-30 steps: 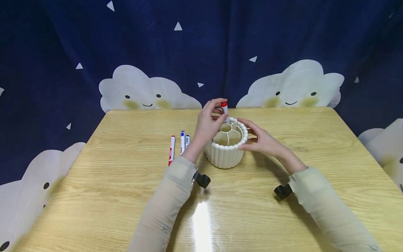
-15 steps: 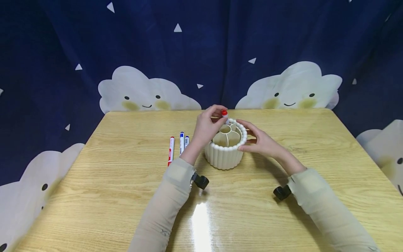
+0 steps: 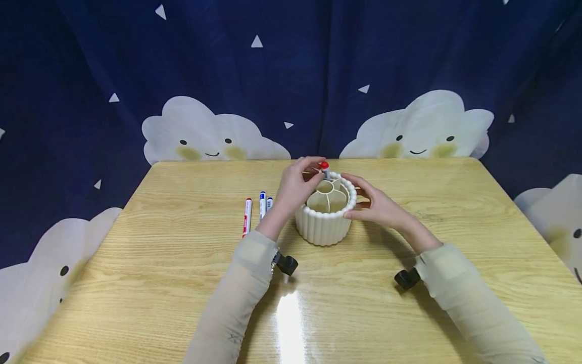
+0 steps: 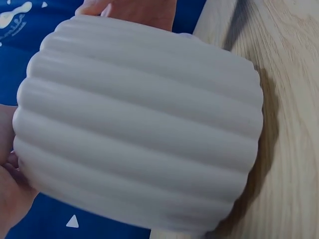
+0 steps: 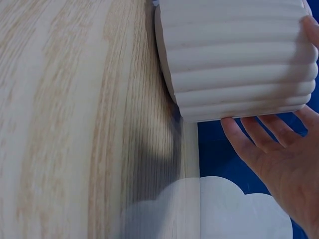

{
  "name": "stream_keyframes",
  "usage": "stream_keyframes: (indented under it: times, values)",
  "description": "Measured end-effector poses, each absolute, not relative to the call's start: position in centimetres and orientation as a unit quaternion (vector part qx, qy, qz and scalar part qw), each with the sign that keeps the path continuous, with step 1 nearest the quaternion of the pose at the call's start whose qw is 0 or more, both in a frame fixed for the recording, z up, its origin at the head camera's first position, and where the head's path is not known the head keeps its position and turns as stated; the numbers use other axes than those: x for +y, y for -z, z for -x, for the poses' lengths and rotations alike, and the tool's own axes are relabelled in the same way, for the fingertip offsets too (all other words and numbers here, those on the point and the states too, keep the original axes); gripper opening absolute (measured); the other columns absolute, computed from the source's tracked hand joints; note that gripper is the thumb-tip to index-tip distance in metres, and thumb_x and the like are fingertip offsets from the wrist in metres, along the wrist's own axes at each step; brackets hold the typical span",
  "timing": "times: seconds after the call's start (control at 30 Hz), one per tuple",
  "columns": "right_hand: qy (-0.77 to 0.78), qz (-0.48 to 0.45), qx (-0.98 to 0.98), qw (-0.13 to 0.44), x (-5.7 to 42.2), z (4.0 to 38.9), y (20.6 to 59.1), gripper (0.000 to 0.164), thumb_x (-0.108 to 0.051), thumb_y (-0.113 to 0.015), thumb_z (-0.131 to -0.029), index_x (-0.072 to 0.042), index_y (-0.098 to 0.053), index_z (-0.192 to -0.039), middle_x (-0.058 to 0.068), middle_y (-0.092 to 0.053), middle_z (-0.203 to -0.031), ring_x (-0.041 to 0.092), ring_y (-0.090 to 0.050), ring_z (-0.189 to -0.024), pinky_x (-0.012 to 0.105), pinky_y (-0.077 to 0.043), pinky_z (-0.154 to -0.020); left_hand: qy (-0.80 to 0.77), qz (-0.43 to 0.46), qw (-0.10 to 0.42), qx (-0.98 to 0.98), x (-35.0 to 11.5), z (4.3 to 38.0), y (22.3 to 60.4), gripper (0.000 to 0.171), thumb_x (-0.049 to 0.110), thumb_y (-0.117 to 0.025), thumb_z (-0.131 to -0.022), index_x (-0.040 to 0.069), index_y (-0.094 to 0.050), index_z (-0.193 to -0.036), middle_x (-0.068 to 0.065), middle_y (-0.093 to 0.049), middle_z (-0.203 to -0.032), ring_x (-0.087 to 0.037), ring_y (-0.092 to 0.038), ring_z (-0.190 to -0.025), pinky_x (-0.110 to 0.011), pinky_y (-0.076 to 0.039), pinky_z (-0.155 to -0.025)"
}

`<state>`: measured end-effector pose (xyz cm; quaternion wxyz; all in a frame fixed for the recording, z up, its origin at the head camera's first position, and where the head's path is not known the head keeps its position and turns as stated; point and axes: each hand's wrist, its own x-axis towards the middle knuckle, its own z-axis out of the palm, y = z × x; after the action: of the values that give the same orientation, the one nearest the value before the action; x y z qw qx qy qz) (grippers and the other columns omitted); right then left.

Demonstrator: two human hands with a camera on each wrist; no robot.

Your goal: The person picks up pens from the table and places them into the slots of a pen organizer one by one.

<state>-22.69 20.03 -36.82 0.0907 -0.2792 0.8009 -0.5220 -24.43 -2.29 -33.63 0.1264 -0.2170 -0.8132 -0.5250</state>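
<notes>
Red-tipped marker (image 3: 325,172) sits at 12 o'clock in the cup (image 3: 324,227); probably light, stiff, so pinch the red end (image 3: 325,165). Can't tell if left grip (image 3: 294,184) has it; right grip (image 3: 382,203) holds cup at 3 o'clock.

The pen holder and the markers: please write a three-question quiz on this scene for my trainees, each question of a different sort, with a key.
1. Count: in the head view, how many markers can be seen lying on the table?

2. Multiple choice: what does the right hand grip?
A) one of those markers
B) the pen holder
C) the table

3. True or false: the marker inside the pen holder has a blue top.

Key:
1. Three.
2. B; its thumb and fingers are on the outside of the pen holder.
3. False; the inserted marker has a red top.
</notes>
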Motion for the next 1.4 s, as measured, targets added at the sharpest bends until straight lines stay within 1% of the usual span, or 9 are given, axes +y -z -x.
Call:
stream_keyframes:
  times: [0.13,0.33,0.43,0.6,0.77,1.0,1.1,1.2,1.4]
  values:
    - [0.525,0.279,0.799,0.091,20.0,22.7,36.9,0.084,-0.008,-0.072,-0.076,-0.016,-0.023,-0.144,0.007,-0.032,-0.143,0.027,-0.04,-0.122,0.024,-0.046,-0.089,0.531,0.208,0.143,-0.809,-3.3,24.3,33.6,0.026,0.007,-0.062,-0.084,0.007,-0.062,-0.109,-0.008,-0.061,-0.098,-0.016,-0.061,-0.089,-0.021,-0.051,-0.079]
    - [0.523,0.278,0.801,0.092,20.0,22.8,36.9,0.085,-0.008,-0.072,-0.075,-0.016,-0.023,-0.144,0.006,-0.032,-0.143,0.026,-0.04,-0.123,0.028,-0.046,-0.09,0.512,0.188,0.18,-0.819,-6.0,24.5,34.0,0.019,0.006,-0.06,-0.084,0.005,-0.064,-0.103,-0.009,-0.063,-0.097,-0.017,-0.061,-0.083,-0.025,-0.051,-0.075]
    - [0.523,0.277,0.801,0.091,20.0,22.8,36.9,0.085,-0.008,-0.073,-0.075,-0.014,-0.023,-0.144,0.006,-0.032,-0.143,0.027,-0.04,-0.123,0.03,-0.046,-0.091,0.484,0.166,0.177,-0.841,-7.5,24.6,34.3,0.017,0.007,-0.059,-0.085,0.005,-0.064,-0.102,-0.009,-0.064,-0.096,-0.018,-0.06,-0.081,-0.027,-0.051,-0.071]
    - [0.524,0.275,0.801,0.09,20.0,22.7,37.1,0.085,-0.008,-0.073,-0.075,-0.016,-0.023,-0.144,0.006,-0.032,-0.142,0.026,-0.04,-0.122,0.035,-0.045,-0.092,0.444,0.128,0.152,-0.874,-9.9,24.6,35.0,0.017,0.009,-0.058,-0.086,0.006,-0.064,-0.102,-0.009,-0.062,-0.096,-0.02,-0.058,-0.082,-0.031,-0.051,-0.073]
    - [0.523,0.278,0.801,0.089,19.9,22.6,36.9,0.085,-0.008,-0.072,-0.075,-0.016,-0.023,-0.144,0.007,-0.033,-0.142,0.025,-0.04,-0.121,0.033,-0.045,-0.092,0.41,0.09,0.121,-0.899,-11.8,24.7,35.7,0.02,0.01,-0.058,-0.086,0.006,-0.062,-0.105,-0.011,-0.06,-0.1,-0.023,-0.057,-0.084,-0.033,-0.049,-0.072]
    - [0.521,0.278,0.802,0.088,20.0,22.6,36.7,0.085,-0.007,-0.072,-0.075,-0.016,-0.023,-0.144,0.008,-0.033,-0.142,0.025,-0.04,-0.122,0.028,-0.046,-0.091,0.355,0.056,0.044,-0.932,-13.5,24.7,36.8,0.034,0.011,-0.058,-0.085,0.003,-0.054,-0.118,-0.017,-0.056,-0.109,-0.03,-0.057,-0.093,-0.039,-0.048,-0.078]
    - [0.522,0.278,0.802,0.089,20.0,22.6,36.7,0.085,-0.007,-0.072,-0.075,-0.016,-0.023,-0.144,0.008,-0.033,-0.141,0.025,-0.039,-0.122,0.029,-0.045,-0.092,0.346,0.055,0.028,-0.936,-14.0,24.6,37.3,0.041,0.012,-0.059,-0.085,0.002,-0.05,-0.123,-0.019,-0.055,-0.11,-0.031,-0.057,-0.094,-0.041,-0.048,-0.079]
    - [0.524,0.276,0.801,0.089,20.0,22.7,36.8,0.085,-0.007,-0.072,-0.075,-0.016,-0.023,-0.144,0.008,-0.033,-0.141,0.024,-0.039,-0.123,0.031,-0.044,-0.093,0.335,0.051,0.015,-0.941,-14.4,24.6,37.7,0.043,0.014,-0.059,-0.085,0.002,-0.048,-0.125,-0.02,-0.055,-0.11,-0.032,-0.056,-0.094,-0.042,-0.047,-0.079]
    - [0.526,0.273,0.8,0.09,20.0,22.6,36.9,0.085,-0.007,-0.072,-0.075,-0.016,-0.023,-0.144,0.008,-0.033,-0.141,0.025,-0.038,-0.123,0.034,-0.044,-0.094,0.28,0.03,-0.043,-0.959,-14.6,24.2,37.9,0.049,0.015,-0.062,-0.082,-0.001,-0.047,-0.126,-0.021,-0.051,-0.114,-0.028,-0.052,-0.09,-0.039,-0.046,-0.078]
